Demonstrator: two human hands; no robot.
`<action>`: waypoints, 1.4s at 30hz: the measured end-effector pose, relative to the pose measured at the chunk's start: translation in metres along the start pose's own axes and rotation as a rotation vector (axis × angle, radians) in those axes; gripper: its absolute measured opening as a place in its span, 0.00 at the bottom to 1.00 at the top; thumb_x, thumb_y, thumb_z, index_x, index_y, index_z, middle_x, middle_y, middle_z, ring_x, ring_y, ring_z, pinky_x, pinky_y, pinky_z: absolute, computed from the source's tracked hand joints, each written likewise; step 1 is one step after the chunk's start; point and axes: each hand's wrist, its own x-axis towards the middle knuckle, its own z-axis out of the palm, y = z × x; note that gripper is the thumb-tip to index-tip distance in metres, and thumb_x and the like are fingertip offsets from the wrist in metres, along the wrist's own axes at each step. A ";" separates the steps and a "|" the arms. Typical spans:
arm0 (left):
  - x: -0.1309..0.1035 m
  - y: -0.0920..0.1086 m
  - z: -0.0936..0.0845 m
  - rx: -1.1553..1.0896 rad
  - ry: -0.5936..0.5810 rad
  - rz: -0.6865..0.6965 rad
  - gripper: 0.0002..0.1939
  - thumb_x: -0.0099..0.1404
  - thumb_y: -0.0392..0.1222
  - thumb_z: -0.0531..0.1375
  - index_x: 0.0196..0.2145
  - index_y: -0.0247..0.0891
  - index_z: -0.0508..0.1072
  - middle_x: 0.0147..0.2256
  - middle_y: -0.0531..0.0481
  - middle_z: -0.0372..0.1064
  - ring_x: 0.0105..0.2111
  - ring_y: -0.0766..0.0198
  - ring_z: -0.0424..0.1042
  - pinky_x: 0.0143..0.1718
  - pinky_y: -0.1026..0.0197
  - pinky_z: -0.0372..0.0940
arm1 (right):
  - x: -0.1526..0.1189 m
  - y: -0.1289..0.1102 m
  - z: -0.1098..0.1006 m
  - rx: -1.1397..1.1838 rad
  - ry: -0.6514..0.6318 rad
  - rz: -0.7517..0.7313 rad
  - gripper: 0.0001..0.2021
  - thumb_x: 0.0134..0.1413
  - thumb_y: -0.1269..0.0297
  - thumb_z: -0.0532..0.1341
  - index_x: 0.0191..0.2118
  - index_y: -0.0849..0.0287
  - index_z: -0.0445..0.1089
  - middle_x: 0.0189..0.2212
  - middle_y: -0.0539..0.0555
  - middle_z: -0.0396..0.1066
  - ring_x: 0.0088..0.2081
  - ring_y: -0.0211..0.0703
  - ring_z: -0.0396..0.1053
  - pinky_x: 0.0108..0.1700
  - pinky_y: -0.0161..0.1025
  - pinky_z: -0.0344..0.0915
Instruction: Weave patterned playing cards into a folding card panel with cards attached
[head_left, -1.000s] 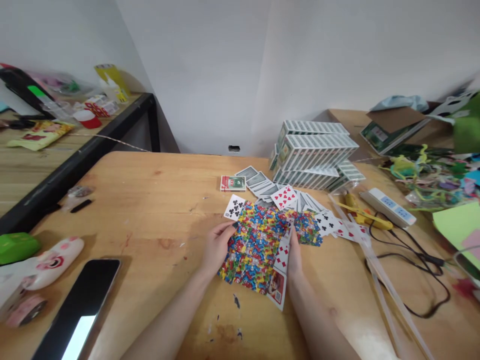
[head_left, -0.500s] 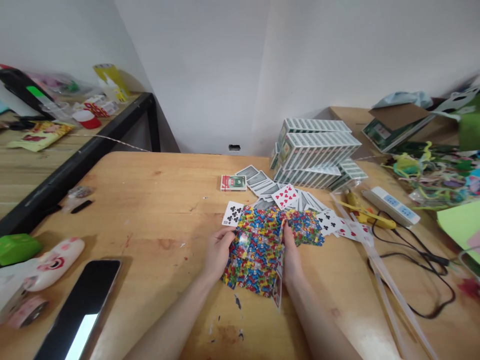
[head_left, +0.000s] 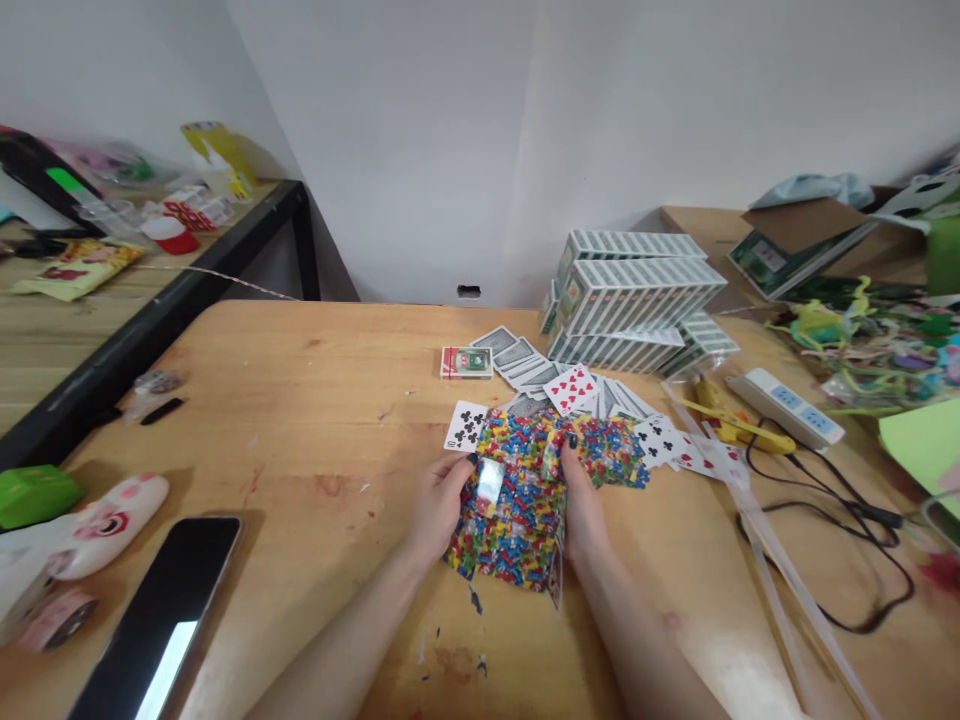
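A glossy, multi-coloured patterned sheet (head_left: 517, 540) lies low over the table; I cannot tell whether it is one piece or several joined together. My left hand (head_left: 437, 505) pinches its left edge, thumb on top. On the right side, my right hand (head_left: 585, 515) has its thumb over the sheet's edge and its fingers hidden beneath. A smaller piece in the same pattern (head_left: 611, 450) extends to the right behind that thumb. Playing cards surround it: a ten of clubs (head_left: 466, 426) at upper left, a hearts card (head_left: 571, 389) face up, and face-down cards (head_left: 514, 360) fanned behind.
A red and green card box (head_left: 466, 363) sits at the back. Striped cartons (head_left: 637, 295) are stacked at back right. A glue gun (head_left: 739, 425), a power strip (head_left: 787, 405) and cables (head_left: 862, 540) lie right. A phone (head_left: 161, 610) rests at front left.
My right thumb has shifted slightly left over the patterned sheet, and its right edge now lies flatter. The left hand stays nearly where it was; the cards behind are unmoved.
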 end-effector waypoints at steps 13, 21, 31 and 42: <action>-0.006 -0.005 0.004 0.001 -0.133 -0.033 0.18 0.52 0.43 0.58 0.42 0.38 0.73 0.45 0.47 0.70 0.45 0.57 0.67 0.46 0.58 0.59 | 0.008 -0.010 -0.006 0.058 -0.006 -0.020 0.23 0.45 0.48 0.59 0.46 0.57 0.68 0.36 0.53 0.75 0.40 0.47 0.71 0.47 0.44 0.64; -0.007 -0.005 0.007 -0.007 -0.150 -0.034 0.15 0.52 0.40 0.57 0.38 0.38 0.74 0.46 0.48 0.70 0.48 0.56 0.65 0.46 0.58 0.60 | 0.013 -0.009 -0.009 0.062 -0.017 -0.064 0.23 0.47 0.47 0.57 0.46 0.55 0.67 0.38 0.53 0.74 0.39 0.47 0.72 0.46 0.44 0.65; -0.007 -0.014 0.002 0.125 -0.177 0.129 0.18 0.54 0.34 0.51 0.41 0.39 0.73 0.47 0.50 0.68 0.51 0.57 0.61 0.53 0.56 0.54 | 0.013 -0.010 -0.007 0.089 0.022 -0.090 0.23 0.45 0.50 0.60 0.46 0.57 0.68 0.36 0.52 0.75 0.36 0.47 0.73 0.45 0.43 0.66; -0.012 -0.005 0.005 0.011 -0.286 0.082 0.23 0.54 0.34 0.50 0.49 0.33 0.67 0.53 0.45 0.61 0.55 0.59 0.57 0.56 0.57 0.49 | 0.019 -0.006 -0.013 0.047 0.033 -0.120 0.22 0.45 0.51 0.60 0.46 0.57 0.67 0.37 0.51 0.75 0.35 0.44 0.73 0.43 0.40 0.67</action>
